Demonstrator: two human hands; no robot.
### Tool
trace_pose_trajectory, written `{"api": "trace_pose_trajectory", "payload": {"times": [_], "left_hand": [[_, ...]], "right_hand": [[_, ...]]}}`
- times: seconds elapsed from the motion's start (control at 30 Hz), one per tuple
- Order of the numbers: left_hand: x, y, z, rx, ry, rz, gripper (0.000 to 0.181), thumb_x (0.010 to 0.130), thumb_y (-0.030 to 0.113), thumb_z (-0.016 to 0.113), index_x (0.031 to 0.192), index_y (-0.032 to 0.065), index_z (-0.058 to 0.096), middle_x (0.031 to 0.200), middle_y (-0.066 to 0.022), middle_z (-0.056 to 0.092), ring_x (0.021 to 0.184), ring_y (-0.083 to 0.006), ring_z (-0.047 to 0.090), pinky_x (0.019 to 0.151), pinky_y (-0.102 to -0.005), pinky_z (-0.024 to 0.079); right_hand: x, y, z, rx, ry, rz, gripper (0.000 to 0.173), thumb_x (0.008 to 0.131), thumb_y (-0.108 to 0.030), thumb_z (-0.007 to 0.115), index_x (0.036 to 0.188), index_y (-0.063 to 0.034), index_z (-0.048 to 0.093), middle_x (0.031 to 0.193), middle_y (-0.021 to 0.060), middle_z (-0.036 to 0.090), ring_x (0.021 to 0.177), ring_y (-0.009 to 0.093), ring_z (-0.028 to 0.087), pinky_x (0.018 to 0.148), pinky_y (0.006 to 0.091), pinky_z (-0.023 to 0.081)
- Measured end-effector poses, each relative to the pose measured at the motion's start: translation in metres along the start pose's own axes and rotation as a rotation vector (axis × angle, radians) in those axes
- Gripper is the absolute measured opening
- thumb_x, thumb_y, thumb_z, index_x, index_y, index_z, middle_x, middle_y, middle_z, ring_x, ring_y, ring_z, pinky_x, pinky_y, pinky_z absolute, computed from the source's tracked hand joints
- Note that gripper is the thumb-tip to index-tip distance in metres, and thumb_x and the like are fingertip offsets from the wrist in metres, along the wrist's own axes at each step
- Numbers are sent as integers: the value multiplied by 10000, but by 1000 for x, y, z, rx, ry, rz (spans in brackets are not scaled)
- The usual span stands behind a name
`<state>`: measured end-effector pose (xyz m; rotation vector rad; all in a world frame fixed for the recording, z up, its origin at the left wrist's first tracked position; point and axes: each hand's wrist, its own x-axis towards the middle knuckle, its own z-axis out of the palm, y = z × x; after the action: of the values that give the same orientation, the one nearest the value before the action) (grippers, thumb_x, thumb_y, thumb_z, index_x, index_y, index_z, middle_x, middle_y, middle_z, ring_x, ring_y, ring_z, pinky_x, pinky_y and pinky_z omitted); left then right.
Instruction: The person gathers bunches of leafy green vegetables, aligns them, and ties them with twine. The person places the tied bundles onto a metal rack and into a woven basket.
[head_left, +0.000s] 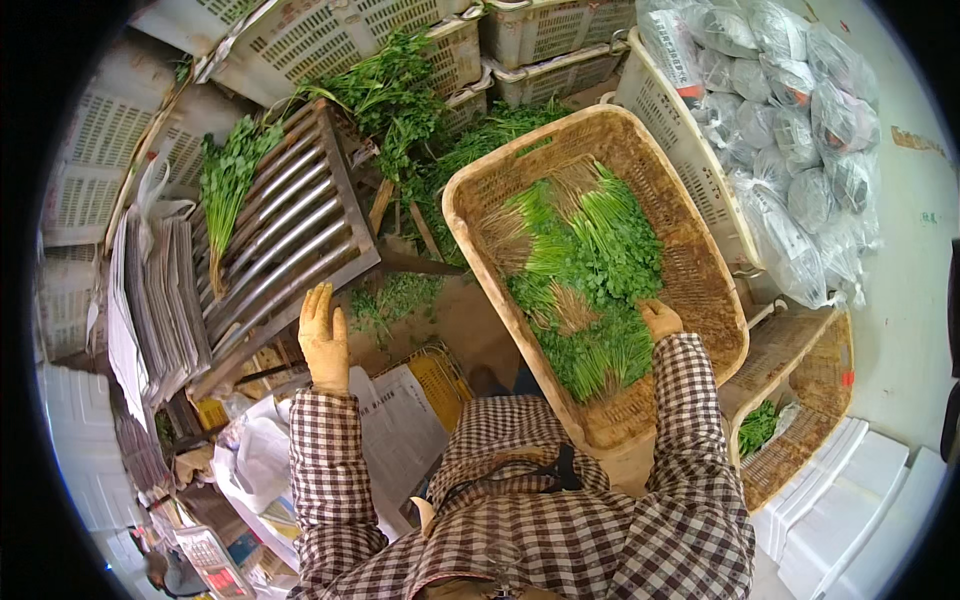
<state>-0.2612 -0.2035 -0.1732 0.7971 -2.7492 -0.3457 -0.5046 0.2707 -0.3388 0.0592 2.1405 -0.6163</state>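
Note:
A large stained plastic crate (694, 217) before me holds bundled leafy herbs (611, 240) with pale stems and brown roots, laid in different directions. My right hand (661, 320) is inside the crate, fingers curled at the leaves by the bundles' right edge; whether it grips them cannot be told. My left hand (324, 337) is raised with fingers extended and nothing in it, near the front edge of a slatted metal rack (300, 202). On that rack a small bunch of herbs (227, 191) lies with its roots towards me.
Stacked newspapers (161, 300) stand at the rack's left. Perforated crates (315, 49) line the back, with loose greens (401, 97) before them. Bagged goods in clear plastic (787, 112) fill a crate at the right. Another crate (814, 397) and white foam boxes (844, 487) are at lower right.

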Motion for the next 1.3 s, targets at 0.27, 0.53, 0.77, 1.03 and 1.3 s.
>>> {"api": "trace_pose_trajectory", "payload": {"times": [0.27, 0.53, 0.77, 1.03, 1.3], "left_hand": [[111, 5, 76, 41, -17, 84, 499, 845, 152, 623, 1317, 63, 488, 1350, -155, 487, 1276, -346, 418, 1074, -424, 342], [122, 32, 91, 172, -89, -25, 550, 808, 145, 651, 1323, 76, 470, 1446, -157, 361, 1317, -385, 340, 1047, -486, 347], [130, 40, 90, 163, -164, -97, 485, 782, 44, 587, 1264, 46, 528, 1420, -203, 387, 1299, -416, 362, 1056, -480, 328], [129, 38, 93, 198, -181, -107, 414, 851, 65, 486, 1258, 22, 549, 1428, -215, 376, 1318, -407, 352, 1083, -481, 283], [129, 39, 93, 211, -221, -132, 441, 820, 8, 467, 1252, 18, 551, 1435, -223, 364, 1329, -409, 337, 1096, -484, 267]], "right_hand": [[36, 57, -2, 18, 101, 145, 457, 927, -326, 517, 1314, -84, 522, 1329, 163, 521, 1214, 283, 505, 1017, 379, 411], [112, -142, -32, -504, 199, -43, 727, 841, -425, 634, 1435, -140, 325, 1427, 106, 411, 1250, 282, 445, 1033, 411, 390], [264, -239, -24, -781, 33, 109, 1053, 789, -602, 632, 1502, -147, 5, 1559, 67, 68, 1405, 276, 181, 1144, 455, 252], [343, -226, -14, -881, 0, 152, 943, 738, -563, 715, 1412, -65, 281, 1374, 101, 423, 1253, 271, 419, 1028, 397, 395], [274, -217, 4, -977, -135, -174, 699, 814, -428, 692, 1357, -108, 390, 1283, 112, 499, 1196, 269, 454, 992, 396, 403]]}}
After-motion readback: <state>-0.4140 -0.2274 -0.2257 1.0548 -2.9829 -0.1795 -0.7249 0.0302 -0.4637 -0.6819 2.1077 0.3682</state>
